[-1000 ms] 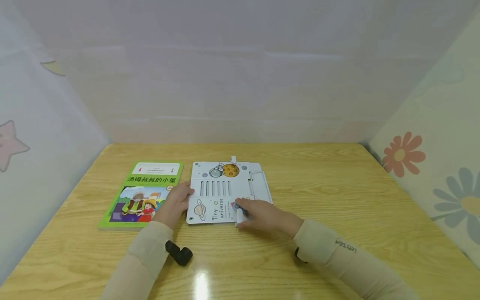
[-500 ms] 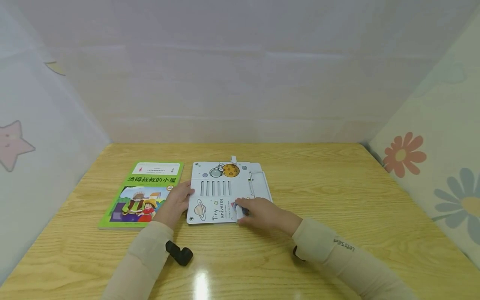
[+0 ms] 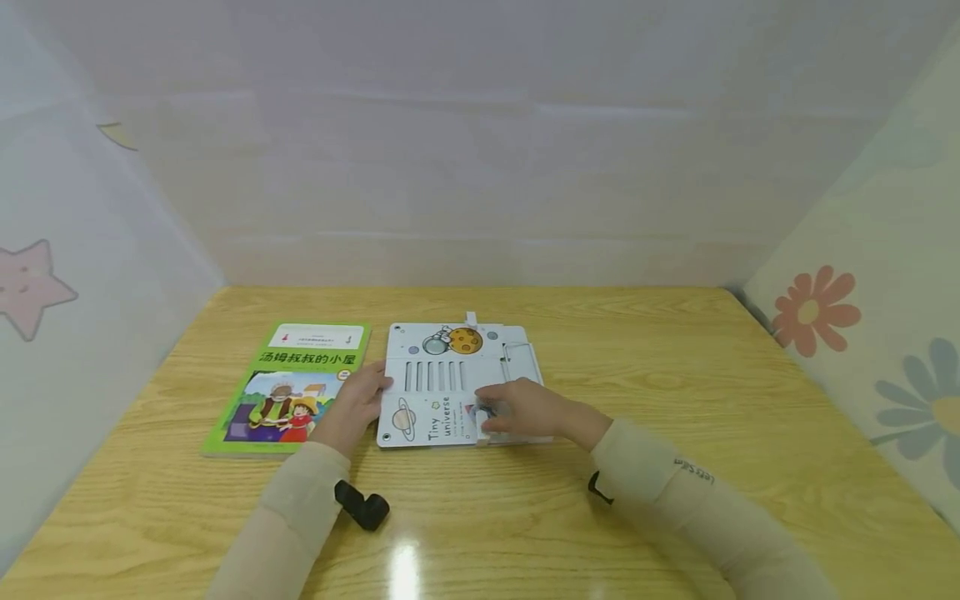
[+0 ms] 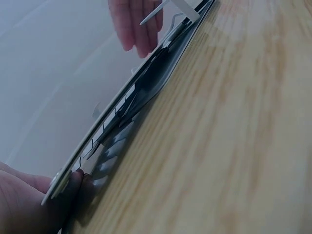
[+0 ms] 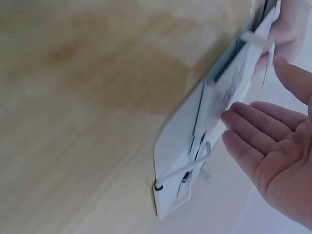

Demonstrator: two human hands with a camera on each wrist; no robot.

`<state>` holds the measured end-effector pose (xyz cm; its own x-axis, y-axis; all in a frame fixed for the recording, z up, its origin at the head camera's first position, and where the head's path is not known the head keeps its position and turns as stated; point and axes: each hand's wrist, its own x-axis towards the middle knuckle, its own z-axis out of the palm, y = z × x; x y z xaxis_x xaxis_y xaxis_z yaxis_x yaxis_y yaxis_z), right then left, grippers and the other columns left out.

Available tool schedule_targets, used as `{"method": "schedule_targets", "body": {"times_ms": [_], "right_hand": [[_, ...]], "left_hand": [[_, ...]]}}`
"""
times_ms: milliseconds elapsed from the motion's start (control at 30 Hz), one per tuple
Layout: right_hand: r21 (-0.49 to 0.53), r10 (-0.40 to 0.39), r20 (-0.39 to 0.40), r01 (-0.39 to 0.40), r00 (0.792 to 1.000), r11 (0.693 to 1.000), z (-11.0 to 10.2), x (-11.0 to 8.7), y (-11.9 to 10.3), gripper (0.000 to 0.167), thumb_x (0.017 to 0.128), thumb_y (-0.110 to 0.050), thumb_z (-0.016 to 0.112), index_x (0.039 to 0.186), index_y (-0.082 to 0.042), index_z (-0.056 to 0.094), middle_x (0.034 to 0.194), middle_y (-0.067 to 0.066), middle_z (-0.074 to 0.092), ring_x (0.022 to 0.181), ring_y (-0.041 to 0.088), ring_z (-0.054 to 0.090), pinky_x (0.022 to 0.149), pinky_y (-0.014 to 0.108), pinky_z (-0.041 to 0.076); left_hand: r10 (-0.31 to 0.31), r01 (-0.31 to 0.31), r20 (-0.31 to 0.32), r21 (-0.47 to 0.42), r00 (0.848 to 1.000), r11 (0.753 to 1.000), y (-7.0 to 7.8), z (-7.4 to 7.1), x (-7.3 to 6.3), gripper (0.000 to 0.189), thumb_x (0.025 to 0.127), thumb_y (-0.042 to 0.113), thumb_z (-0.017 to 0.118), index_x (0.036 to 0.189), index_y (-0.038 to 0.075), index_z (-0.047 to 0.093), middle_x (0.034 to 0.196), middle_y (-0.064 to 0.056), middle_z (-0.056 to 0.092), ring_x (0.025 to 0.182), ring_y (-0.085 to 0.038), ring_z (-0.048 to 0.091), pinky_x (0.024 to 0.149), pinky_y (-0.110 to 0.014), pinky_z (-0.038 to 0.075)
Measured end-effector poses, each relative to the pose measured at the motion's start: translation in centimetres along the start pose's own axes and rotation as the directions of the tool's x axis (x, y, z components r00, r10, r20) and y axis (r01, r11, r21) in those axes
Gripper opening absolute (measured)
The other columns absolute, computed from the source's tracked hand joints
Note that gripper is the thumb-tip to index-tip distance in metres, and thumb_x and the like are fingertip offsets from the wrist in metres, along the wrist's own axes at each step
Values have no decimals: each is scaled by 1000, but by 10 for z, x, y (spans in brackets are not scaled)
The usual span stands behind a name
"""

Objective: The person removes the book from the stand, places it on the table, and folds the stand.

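Note:
A white folding book stand (image 3: pixel 442 417) with space drawings lies flat on the wooden table. My left hand (image 3: pixel 360 400) grips its left edge, thumb on top and fingers underneath, as the left wrist view (image 4: pixel 29 197) shows. Over the lower right part of the stand is my right hand (image 3: pixel 528 412), its thumb and forefinger around the white page clip (image 3: pixel 482 423) at the near edge. In the right wrist view the fingers (image 5: pixel 258 129) of that hand are nearly straight and spread from the thumb, with the clip arm (image 5: pixel 261 41) just beyond the thumb tip.
A green picture book (image 3: pixel 288 400) lies flat to the left of the stand, partly behind the left forearm. A second white clip (image 3: pixel 471 319) sticks up at the stand's far edge, and a wire prop (image 3: pixel 516 350) lies at its right side. Patterned cloth walls surround the table.
My right hand has lifted slightly and loosened from the near page clip, its fingers spreading over the stand. The left hand keeps its grip on the left edge. The view has shifted a little.

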<state>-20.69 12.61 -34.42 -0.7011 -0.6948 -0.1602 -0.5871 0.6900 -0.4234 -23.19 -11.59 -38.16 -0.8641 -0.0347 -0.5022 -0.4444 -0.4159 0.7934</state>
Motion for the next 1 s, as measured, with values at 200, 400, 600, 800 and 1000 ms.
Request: {"method": "schedule_targets", "body": {"times_ms": [200, 400, 600, 800, 1000], "right_hand": [[95, 48, -108, -37, 993, 995, -15, 19, 12, 49, 85, -27, 54, 124, 1, 44, 124, 11, 46, 114, 22, 40, 92, 34, 34], [193, 138, -200, -99, 970, 976, -23, 51, 31, 51, 86, -24, 53, 126, 3, 39, 127, 16, 41, 115, 28, 38, 93, 38, 32], [338, 278, -186, -205, 942, 919, -22, 75, 48, 56, 86, -23, 53, 131, 3, 31, 133, 16, 33, 119, 29, 32, 96, 39, 28], [444, 345, -157, -246, 926, 862, -23, 93, 51, 58, 87, -23, 50, 134, 0, 26, 136, 13, 28, 123, 27, 25, 98, 39, 24], [455, 379, -127, -285, 917, 844, -27, 104, 48, 58, 88, -24, 49, 136, -3, 23, 137, 12, 26, 123, 27, 24, 98, 38, 23]], "left_hand": [[0, 0, 10, -4, 1000, 1000, 1, 1, 0, 54, 84, -14, 29, 135, -1, 18, 139, -13, 21, 126, -20, 16, 101, -29, 15], [3, -3, 5, 7, 1000, 1000, 1, 1, 0, 53, 85, -12, 29, 135, -1, 18, 139, -13, 21, 126, -21, 16, 101, -30, 15], [-8, 8, 19, 14, 1000, 1000, -3, 1, -2, 52, 84, -13, 29, 135, -2, 19, 137, -14, 25, 124, -23, 21, 100, -31, 18], [7, -7, 29, 10, 1000, 1000, -4, 0, -2, 52, 84, -13, 28, 135, -3, 18, 137, -15, 25, 124, -24, 22, 100, -31, 19], [22, -22, 67, -8, 997, 1000, -1, 1, -1, 51, 84, -13, 25, 134, -4, 17, 136, -16, 24, 124, -25, 22, 100, -32, 19]]}}
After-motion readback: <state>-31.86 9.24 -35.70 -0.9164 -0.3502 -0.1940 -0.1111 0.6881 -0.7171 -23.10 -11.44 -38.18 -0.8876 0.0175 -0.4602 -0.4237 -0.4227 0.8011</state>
